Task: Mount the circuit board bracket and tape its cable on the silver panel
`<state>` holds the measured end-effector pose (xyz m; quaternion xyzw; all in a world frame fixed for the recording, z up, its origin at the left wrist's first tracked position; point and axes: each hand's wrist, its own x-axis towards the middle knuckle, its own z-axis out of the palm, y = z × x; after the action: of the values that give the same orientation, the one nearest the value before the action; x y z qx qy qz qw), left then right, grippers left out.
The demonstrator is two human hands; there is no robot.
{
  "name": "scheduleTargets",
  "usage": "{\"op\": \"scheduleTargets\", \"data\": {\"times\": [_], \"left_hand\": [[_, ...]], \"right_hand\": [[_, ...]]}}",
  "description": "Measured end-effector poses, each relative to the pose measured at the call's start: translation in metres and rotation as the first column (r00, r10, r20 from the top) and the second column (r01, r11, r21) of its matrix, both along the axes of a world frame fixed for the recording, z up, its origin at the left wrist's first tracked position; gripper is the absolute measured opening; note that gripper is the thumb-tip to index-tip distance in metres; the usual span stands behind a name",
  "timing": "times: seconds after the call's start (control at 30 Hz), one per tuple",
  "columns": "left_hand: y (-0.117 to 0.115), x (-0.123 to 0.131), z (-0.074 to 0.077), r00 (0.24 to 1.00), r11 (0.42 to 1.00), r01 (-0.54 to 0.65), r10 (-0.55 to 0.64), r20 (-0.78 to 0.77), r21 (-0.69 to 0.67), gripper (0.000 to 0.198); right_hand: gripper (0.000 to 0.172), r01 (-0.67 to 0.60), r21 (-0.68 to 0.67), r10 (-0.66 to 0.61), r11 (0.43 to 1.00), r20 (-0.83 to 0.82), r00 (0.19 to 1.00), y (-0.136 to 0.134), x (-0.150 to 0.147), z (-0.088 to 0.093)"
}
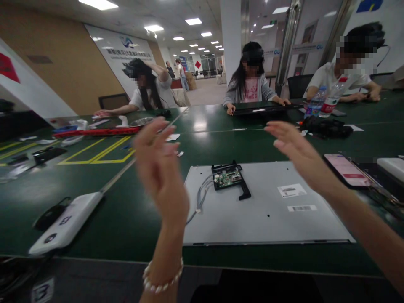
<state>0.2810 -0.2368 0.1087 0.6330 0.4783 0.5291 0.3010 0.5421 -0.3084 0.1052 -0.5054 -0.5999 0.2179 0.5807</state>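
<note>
The panel [252, 223] is grey, its bracket [244, 188] black, the cables [198, 199] perhaps bluish.

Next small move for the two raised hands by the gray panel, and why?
Probably lower the left hand and right hand to the gray panel's side edges: both appear off it, and the circuit board and cables on top look better left untouched.

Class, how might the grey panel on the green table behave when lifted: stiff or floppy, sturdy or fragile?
The grey panel looks flat and straight-edged, so is probably stiff. The circuit board on it sits exposed, so may be fragile. The grey cables curve and would likely flop.
</note>
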Motion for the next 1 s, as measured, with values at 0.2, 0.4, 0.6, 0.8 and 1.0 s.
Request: {"op": "scheduleTargets", "data": {"times": [0.2, 0.4, 0.6, 0.8, 1.0], "left_hand": [[0.049, 0.037, -0.074, 0.785, 0.972, 0.200, -0.084, -0.614, 0.123, 0.043], [0.064, 0.022, -0.120, 0.613, 0.988, 0.154, -0.072, -0.787, 0.030, 0.055], [0.062, 0.019, -0.124, 0.541, 0.988, 0.100, -0.151, -0.827, -0.116, 0.069], [0.061, 0.019, -0.120, 0.477, 0.981, 0.105, -0.195, -0.857, -0.165, 0.076], [0.059, 0.020, -0.120, 0.430, 0.982, 0.113, -0.185, -0.884, -0.150, 0.080]], "right_hand": [[0.052, -0.077, -0.201, 0.138, 0.977, 0.307, 0.942, 0.053, -0.018, -0.090], [0.059, -0.250, -0.171, 0.302, 0.953, 0.480, 0.824, 0.069, -0.032, -0.114], [0.061, -0.155, -0.186, 0.238, 0.970, 0.613, 0.754, 0.078, -0.036, -0.129], [0.065, 0.181, -0.267, 0.104, 0.947, 0.785, 0.611, 0.068, -0.007, -0.143], [0.060, 0.316, -0.316, 0.120, 0.895, 0.851, 0.511, 0.051, 0.013, -0.153]]}}
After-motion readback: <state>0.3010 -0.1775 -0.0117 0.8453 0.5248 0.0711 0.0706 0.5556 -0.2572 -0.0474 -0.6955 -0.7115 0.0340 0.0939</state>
